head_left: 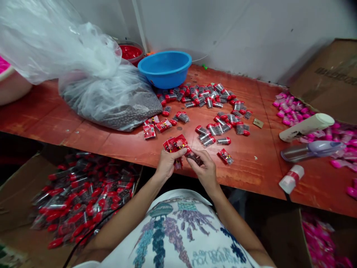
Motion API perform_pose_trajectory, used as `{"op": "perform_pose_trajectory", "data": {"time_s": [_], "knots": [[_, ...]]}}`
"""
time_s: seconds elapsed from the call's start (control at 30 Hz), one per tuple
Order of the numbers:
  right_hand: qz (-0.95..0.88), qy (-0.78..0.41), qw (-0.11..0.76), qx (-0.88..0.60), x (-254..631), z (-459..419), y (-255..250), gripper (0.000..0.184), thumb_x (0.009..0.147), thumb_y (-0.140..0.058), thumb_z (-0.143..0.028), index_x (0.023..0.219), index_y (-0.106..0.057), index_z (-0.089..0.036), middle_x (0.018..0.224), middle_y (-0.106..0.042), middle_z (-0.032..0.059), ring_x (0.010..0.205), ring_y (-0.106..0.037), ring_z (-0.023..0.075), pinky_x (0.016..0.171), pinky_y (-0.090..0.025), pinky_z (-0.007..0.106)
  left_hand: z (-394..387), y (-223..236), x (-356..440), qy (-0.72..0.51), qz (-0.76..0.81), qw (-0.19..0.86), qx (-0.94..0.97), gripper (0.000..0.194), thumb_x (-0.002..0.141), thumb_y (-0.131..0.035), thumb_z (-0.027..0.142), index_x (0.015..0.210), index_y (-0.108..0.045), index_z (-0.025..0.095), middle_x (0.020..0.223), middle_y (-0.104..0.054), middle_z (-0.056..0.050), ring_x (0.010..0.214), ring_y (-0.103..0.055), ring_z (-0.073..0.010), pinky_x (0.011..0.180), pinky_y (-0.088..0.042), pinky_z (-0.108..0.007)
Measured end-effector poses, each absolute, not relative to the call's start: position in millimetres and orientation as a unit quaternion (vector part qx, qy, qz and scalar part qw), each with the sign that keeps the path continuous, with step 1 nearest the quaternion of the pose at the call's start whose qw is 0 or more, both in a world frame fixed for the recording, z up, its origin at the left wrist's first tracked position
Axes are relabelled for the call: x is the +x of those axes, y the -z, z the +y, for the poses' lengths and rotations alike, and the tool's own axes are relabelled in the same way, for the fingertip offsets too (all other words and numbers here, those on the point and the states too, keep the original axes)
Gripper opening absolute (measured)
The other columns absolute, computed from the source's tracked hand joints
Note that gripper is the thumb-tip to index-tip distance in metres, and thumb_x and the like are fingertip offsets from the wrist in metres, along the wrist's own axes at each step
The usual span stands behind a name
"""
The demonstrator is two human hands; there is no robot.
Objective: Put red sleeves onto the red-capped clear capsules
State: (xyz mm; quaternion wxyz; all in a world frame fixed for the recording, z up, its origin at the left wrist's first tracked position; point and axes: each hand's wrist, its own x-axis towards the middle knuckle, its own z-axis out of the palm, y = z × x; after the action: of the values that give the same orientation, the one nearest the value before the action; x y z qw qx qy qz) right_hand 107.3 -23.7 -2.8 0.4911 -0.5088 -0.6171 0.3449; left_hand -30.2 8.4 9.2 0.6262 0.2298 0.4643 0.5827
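Close to the table's front edge, my left hand [166, 162] is closed on several red printed packets [178, 143] that fan out above the thumb. My right hand [205, 169] pinches a small clear bottle with a red cap [195, 158] and dark contents, right against the packets; the fingers partly cover it. A single red printed packet [225, 156] lies to the right of my hands, and a few more packets [149, 131] lie to the upper left. Beyond them, many red-capped bottles [208, 97] with dark contents are spread over the reddish table [264, 149].
A large clear bag of dark beads [111, 100] and a blue basin [164, 70] stand at the back left. At the right are a pale cylinder [305, 127], a clear drinking bottle [309, 150] and pink items [292, 108]. A cardboard box [16, 190] below holds red-capped bottles.
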Motion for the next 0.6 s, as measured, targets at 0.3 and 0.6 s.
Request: {"op": "perform_pose_trajectory", "data": {"time_s": [0.3, 0.6], "knots": [[-0.558, -0.444, 0.500, -0.492, 107.3, -22.0, 11.6, 0.033, 0.086, -0.062, -0.029, 0.118, -0.061, -0.026, 0.093, -0.060, 0.0016, 0.076, -0.056, 0.0143, 0.069, -0.047, 0.027, 7.0, -12.0, -34.7, -0.535, 0.477, 0.639, 0.280, 0.022, 0.057, -0.083, 0.022, 0.062, -0.064, 0.012, 0.053, -0.059, 0.003, 0.037, -0.046, -0.0051, 0.037, -0.034, -0.017], [-0.613, -0.363, 0.480, -0.511, 106.5, -24.7, 7.4, 0.029, 0.086, -0.060, -0.027, 0.116, -0.061, -0.025, 0.096, -0.061, 0.0025, 0.080, -0.057, 0.0151, 0.073, -0.047, 0.028, 4.5, -9.6, -32.4, -0.536, 0.497, 0.620, 0.286, 0.024, 0.060, -0.082, 0.026, 0.064, -0.062, 0.012, 0.051, -0.058, 0.003, 0.036, -0.045, -0.0056, 0.036, -0.034, -0.018]]}}
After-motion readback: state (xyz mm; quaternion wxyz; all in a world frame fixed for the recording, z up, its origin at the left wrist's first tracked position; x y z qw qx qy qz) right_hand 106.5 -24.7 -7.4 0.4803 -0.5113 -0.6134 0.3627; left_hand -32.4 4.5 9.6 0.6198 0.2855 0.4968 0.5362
